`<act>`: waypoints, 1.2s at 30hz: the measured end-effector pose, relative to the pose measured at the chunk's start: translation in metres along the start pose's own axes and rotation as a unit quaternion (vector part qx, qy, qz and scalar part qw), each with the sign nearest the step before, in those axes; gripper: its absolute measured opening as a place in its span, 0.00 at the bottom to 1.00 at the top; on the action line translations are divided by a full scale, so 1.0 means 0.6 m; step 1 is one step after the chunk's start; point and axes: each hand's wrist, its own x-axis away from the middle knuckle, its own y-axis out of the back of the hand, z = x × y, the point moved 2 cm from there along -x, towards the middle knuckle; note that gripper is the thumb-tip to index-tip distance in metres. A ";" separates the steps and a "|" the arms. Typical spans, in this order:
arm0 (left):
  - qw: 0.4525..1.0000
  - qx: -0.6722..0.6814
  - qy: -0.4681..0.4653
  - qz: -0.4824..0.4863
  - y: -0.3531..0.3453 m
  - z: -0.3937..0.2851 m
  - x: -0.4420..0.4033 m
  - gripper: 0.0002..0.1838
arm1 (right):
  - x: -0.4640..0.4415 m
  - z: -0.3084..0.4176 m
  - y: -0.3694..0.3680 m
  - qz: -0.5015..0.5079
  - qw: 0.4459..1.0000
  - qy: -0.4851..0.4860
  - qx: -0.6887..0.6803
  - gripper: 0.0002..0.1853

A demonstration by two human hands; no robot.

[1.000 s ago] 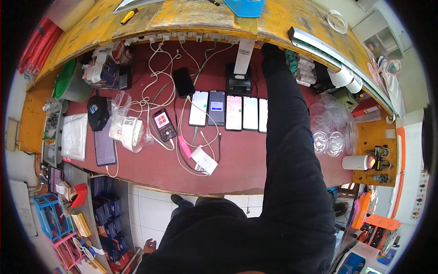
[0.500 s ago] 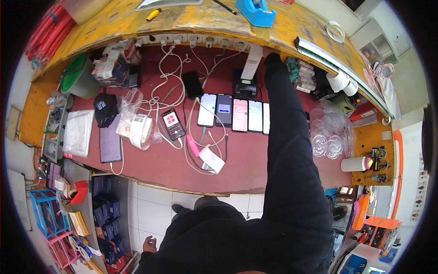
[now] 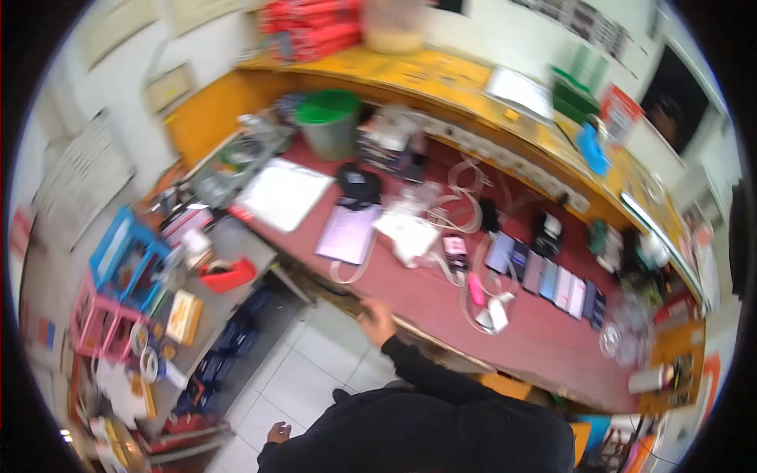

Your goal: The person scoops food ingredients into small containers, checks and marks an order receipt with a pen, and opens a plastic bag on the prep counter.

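My right hand [image 3: 377,322] is over the front edge of the red-topped desk [image 3: 441,315], fingers partly spread and somewhat blurred, with nothing seen in it. Low by my side, my left hand [image 3: 277,432] hangs above the floor tiles, its fingers loosely apart and nothing visible in them. On the desk beyond my right hand lie a tablet [image 3: 344,234] with a cable, a black cap [image 3: 359,185] and a clear plastic bag [image 3: 410,232]. A phone [image 3: 455,252], a pink object [image 3: 476,289] and a white paper piece [image 3: 494,313] lie farther right.
Several phones [image 3: 532,272] form a row by a black printer [image 3: 548,232]. A green-lidded bin [image 3: 327,122] and white packets [image 3: 285,193] stand at the back left. On the left side table are a blue rack [image 3: 126,256], a pink rack [image 3: 102,323] and a red tape dispenser [image 3: 227,274].
My right arm has come back from the printer area to the desk's front edge. The view has swung left, showing more of the side table. My left hand still hangs low.
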 end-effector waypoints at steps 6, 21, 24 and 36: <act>0.953 -0.008 0.246 -0.174 0.067 0.199 0.175 0.25 | 0.119 0.242 -0.281 0.383 0.891 0.219 -0.104 0.14; 0.892 0.155 0.425 0.000 -0.230 0.258 0.431 0.30 | 0.130 0.280 -0.588 0.606 0.786 0.051 -0.112 0.10; 0.894 0.154 0.421 -0.011 -0.212 0.264 0.346 0.32 | 0.078 0.296 -0.657 0.602 0.786 0.068 -0.123 0.11; 0.814 0.277 0.341 -0.379 0.341 0.169 0.016 0.25 | -0.075 0.294 -0.998 0.694 0.700 0.059 -0.157 0.15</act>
